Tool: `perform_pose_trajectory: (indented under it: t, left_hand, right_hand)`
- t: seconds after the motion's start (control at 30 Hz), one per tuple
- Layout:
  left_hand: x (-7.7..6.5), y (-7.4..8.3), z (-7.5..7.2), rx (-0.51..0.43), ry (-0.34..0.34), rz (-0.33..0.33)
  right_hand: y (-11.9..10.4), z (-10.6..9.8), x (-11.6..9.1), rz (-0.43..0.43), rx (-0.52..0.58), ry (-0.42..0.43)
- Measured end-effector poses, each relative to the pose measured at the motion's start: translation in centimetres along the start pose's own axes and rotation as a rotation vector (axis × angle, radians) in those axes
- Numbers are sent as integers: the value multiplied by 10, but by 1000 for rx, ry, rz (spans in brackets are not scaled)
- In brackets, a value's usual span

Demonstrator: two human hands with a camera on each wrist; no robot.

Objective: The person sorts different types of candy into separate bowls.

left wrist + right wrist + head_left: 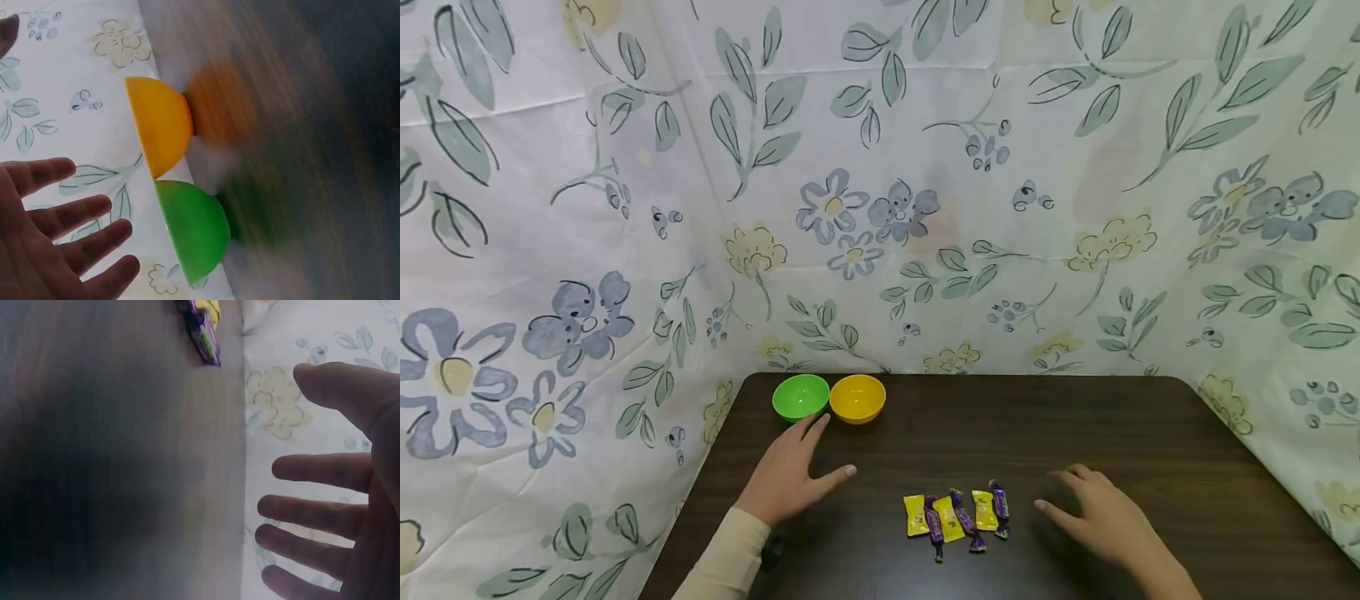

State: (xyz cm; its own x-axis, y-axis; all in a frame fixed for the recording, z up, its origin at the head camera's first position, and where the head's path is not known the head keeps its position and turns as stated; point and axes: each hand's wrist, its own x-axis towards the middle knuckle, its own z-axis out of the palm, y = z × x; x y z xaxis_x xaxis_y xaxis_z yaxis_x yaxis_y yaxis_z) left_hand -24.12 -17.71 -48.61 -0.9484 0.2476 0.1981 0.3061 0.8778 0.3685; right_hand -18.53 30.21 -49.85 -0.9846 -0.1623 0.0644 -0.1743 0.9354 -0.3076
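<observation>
My left hand (790, 475) is held over the table with fingers spread, just in front of a green bowl (801, 397) and a yellow bowl (857, 399). Nothing is in it. In the left wrist view the yellow bowl (159, 125) and green bowl (195, 228) stand side by side beyond the fingers (87, 215). A row of yellow-wrapped candies (948, 518) and purple-wrapped candies (964, 521) lies between my two hands. To the right of that row my right hand (1097, 512) hovers empty, its fingers apart in the right wrist view, where a purple candy (203, 337) shows near the top.
The dark wooden table (1000, 433) has rounded far corners. A floral cloth (962, 208) hangs behind it and along both sides. Both bowls stand close to the far left corner, by the cloth.
</observation>
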Motion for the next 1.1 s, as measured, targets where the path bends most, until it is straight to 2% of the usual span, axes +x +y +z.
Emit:
perform_pose_trajectory:
  t: [0.37, 0.83, 1.1]
  left_hand:
    - [20, -4, 2, 33, 29, 56]
    - [51, -13, 7, 39, -18, 112]
    - [75, -23, 13, 74, -76, 89]
  right_hand:
    - [-11, 11, 0, 31, 136, -63]
    - [-23, 21, 3, 33, 149, -83]
    - [-28, 23, 5, 54, 164, -81]
